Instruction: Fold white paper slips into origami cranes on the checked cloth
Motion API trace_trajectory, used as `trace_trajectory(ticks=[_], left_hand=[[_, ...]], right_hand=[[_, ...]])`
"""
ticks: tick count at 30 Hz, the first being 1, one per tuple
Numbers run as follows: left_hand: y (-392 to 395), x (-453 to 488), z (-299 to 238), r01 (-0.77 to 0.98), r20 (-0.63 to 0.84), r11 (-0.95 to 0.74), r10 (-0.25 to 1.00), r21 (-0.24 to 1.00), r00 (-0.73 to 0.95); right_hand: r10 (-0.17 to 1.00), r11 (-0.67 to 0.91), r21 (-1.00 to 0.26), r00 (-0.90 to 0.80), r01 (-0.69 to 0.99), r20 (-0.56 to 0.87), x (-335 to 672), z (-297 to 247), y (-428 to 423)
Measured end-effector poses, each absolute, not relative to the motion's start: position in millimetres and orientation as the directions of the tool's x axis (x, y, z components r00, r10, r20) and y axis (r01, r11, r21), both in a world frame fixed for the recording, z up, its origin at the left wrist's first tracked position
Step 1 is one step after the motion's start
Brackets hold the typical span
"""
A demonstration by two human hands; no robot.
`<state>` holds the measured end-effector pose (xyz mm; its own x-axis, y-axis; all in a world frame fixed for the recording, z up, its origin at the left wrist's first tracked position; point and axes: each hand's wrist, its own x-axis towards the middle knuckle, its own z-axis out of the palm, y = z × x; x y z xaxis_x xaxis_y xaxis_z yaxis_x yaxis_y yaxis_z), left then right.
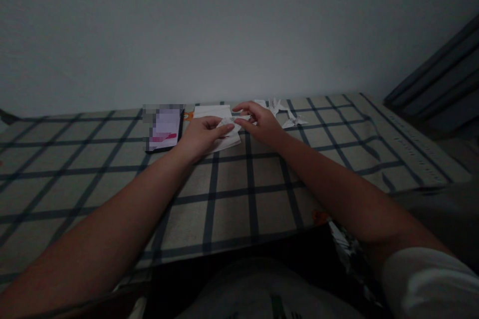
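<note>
Between my two hands is a small folded piece of white paper [228, 122], held a little above the table. My left hand [204, 134] pinches its left side, thumb on top. On its right side, the thumb and fingertips of my right hand [262, 122] close on the paper, with the index finger curved above. Under my hands lies a flat white paper sheet [230, 143], partly covered by them. Just right of my right hand sit two folded paper figures with pointed tips, one farther back [276, 105] and one nearer [295, 120].
A phone [164, 128] with a lit, partly blurred screen lies left of my hands. Behind them is another white sheet [211, 111] near the wall [239, 35]. A checked cloth [232, 184] covers the table. A dark pleated curtain [441, 75] hangs at the right.
</note>
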<state>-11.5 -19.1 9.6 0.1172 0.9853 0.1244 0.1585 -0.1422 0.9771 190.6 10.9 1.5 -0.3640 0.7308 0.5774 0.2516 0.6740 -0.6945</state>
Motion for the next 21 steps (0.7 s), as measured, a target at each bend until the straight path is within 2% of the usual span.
trace_trajectory(ticks=[4,8,12,16,21], left_hand=[[-17.3,-14.2,9.3,0.202,0.172,-0.180,0.983,0.963,0.058],[-17.2,-13.0,9.7,0.167,0.202,-0.203,0.979,0.965,0.022],[-17.2,-9.6,8.7,0.124,0.215,-0.217,0.976,0.968,0.029],[-16.2,-9.1,7.2,0.070,0.195,-0.197,0.980,0.978,0.030],[-14.5,-12.2,4.3,0.082,0.084,-0.092,0.992,0.992,0.089]], right_hand=[[0.790,0.565,-0.818,-0.361,0.112,0.496,187.5,-2.0,13.6],[0.834,0.399,-0.917,-0.418,0.006,0.360,184.2,-5.4,17.1],[0.801,0.378,-0.926,-0.509,0.023,0.315,182.9,-2.0,14.1],[0.816,0.415,-0.908,-0.468,0.067,0.338,184.2,1.4,12.1],[0.853,0.368,-0.928,-0.414,0.049,0.317,185.4,1.9,12.8]])
